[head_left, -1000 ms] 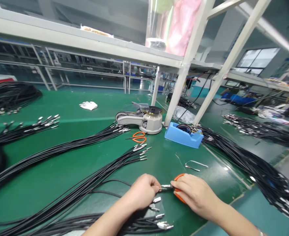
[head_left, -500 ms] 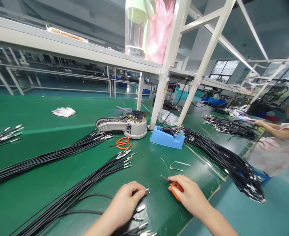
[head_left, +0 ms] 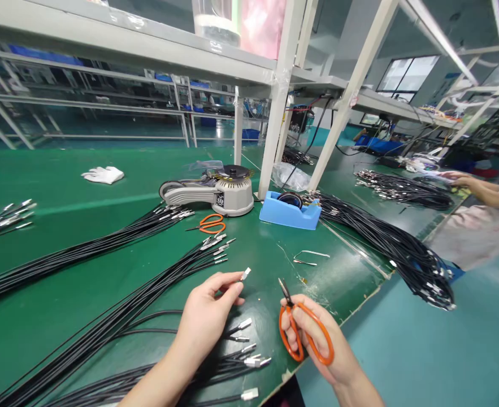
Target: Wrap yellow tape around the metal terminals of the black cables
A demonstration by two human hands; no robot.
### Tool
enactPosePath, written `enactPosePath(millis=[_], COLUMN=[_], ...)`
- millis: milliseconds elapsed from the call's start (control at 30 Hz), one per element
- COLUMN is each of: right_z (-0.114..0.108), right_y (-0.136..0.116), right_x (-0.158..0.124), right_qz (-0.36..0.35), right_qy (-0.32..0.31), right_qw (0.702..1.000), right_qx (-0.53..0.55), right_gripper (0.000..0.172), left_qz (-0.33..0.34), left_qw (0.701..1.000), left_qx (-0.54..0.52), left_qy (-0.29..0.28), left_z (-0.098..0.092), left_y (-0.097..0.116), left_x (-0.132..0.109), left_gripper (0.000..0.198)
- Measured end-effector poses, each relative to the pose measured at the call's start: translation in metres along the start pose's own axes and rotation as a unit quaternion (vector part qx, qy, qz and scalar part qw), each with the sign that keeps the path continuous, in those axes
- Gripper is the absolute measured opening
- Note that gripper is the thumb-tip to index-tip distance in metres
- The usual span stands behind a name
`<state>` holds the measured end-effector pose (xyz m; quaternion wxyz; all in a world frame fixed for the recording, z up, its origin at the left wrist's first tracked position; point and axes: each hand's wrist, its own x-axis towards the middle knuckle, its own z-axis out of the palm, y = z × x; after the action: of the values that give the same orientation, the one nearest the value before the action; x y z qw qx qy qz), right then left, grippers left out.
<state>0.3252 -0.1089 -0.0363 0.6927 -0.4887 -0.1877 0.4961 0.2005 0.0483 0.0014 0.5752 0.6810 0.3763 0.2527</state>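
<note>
My left hand [head_left: 204, 314] is closed in a pinch on a black cable, whose silvery white connector [head_left: 246, 274] sticks out past the fingertips. In my right hand [head_left: 338, 353] are orange-handled scissors [head_left: 290, 330], gripped by the loops with the blades pointing up and away from me. The blades look almost closed and are apart from the connector. Below my left wrist lie several black cables [head_left: 234, 362] with metal ends. Another bundle of cables [head_left: 160, 285] runs out to the left of that hand.
A second pair of orange scissors [head_left: 212, 224] lies before a grey tape dispenser [head_left: 234, 198]. Beside it stand a blue tape holder [head_left: 289, 213] and white shelf posts [head_left: 277, 113]. A large cable bundle [head_left: 380, 243] hangs over the right edge. A co-worker's arm [head_left: 482, 189] is at far right.
My left hand has lifted the cable end and turned its connector upward. My right hand has rotated the scissors so the blades point away and both loops show. The view has tilted down.
</note>
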Motion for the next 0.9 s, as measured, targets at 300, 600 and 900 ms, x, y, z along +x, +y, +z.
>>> enactPosePath(millis=[300, 600, 900], right_z=[0.001, -0.008, -0.074], right_y=[0.003, -0.011, -0.079], right_x=[0.0, 0.004, 0.038], right_qz=[0.005, -0.07, -0.186], right_qy=[0.042, 0.056, 0.204], right_qw=[0.998, 0.984, 0.711], right_qx=[-0.047, -0.157, -0.647], right_gripper=[0.045, 0.038, 0.036], left_qz=[-0.003, 0.091, -0.006], left_qw=[0.999, 0.989, 0.998], left_qx=[-0.016, 0.093, 0.064], left_qy=[0.049, 0.066, 0.005], left_z=[0.002, 0.0, -0.004], left_y=[0.004, 0.005, -0.014], left_x=[-0.004, -0.005, 0.015], left_gripper=[0.028, 0.037, 0.045])
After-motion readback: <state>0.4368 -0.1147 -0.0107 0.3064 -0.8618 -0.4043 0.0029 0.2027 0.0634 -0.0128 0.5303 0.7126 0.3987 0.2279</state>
